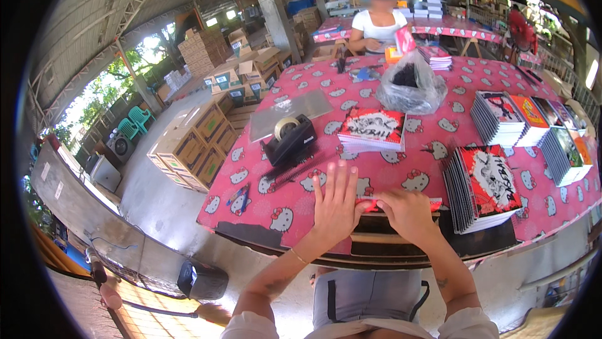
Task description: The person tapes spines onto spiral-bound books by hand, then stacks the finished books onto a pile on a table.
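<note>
Close to the table's front edge lies a narrow red-and-white printed edge (435, 203), perhaps of a notebook cover; most of it is hidden under my hands. My left hand (335, 208) is stretched out, fingers straight and pointing away, its thumb against the red piece. Curled over the same piece is my right hand (409, 215), fingers pressed together on it. Beyond my left hand are thin black binding coils (291, 173) and a black tape dispenser (293, 141). A stack of red-covered notebooks (373, 130) lies ahead; a taller spiral-bound stack (483, 188) stands to the right.
A pink patterned cloth (433, 151) covers the table. Further back sit a clear plastic bag (412, 88) and a plastic sheet (291, 115). More notebook stacks (498, 118) stand at right. Across the table is another person (378, 25). Cardboard boxes (194, 141) fill the floor at left.
</note>
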### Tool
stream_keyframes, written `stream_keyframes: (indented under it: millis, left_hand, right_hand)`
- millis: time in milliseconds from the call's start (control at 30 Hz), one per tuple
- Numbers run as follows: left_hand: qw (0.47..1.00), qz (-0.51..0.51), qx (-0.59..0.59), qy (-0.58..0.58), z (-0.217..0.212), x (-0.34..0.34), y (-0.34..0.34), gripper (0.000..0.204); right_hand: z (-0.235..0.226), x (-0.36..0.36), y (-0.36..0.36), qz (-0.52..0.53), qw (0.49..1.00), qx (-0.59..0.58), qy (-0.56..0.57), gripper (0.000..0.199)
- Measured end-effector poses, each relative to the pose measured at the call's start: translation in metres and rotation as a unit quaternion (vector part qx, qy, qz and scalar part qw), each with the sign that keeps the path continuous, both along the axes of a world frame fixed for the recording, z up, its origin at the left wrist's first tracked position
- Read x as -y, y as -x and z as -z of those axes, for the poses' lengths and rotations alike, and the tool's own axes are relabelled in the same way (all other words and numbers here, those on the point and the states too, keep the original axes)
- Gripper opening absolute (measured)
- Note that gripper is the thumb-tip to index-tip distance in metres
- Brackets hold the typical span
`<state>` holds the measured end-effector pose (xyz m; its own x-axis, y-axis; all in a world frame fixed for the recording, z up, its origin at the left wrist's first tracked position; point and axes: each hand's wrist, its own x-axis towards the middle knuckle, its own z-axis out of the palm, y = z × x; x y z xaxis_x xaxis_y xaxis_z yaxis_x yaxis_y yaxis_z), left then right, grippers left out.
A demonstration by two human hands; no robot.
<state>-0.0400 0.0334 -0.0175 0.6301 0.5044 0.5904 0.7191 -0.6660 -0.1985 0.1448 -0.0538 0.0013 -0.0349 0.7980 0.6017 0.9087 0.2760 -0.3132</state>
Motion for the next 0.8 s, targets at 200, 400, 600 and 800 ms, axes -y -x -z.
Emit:
stream_keyframes:
  millis: [200, 400, 600, 800]
  left_hand:
    - [0.984, 0.104, 0.0, 0.148, 0.049, 0.036, 0.022, 0.082]
    - [0.976, 0.162, -0.04, 0.142, 0.08, 0.052, 0.033, 0.079]
    - [0.998, 0.022, -0.03, -0.054, -0.002, 0.011, -0.012, 0.084]
    - [0.999, 0.024, -0.015, -0.024, -0.021, 0.006, -0.029, 0.082]
  right_hand:
    - [0.006, -0.003, 0.006, -0.004, 0.999, -0.001, -0.033, 0.009]
    - [-0.01, 0.017, -0.013, -0.009, 0.996, 0.032, -0.078, 0.017]
    - [-0.002, 0.025, -0.035, -0.035, 0.998, 0.011, 0.059, 0.022]
    - [-0.001, 0.022, -0.036, -0.042, 0.998, 0.01, 0.05, 0.021]
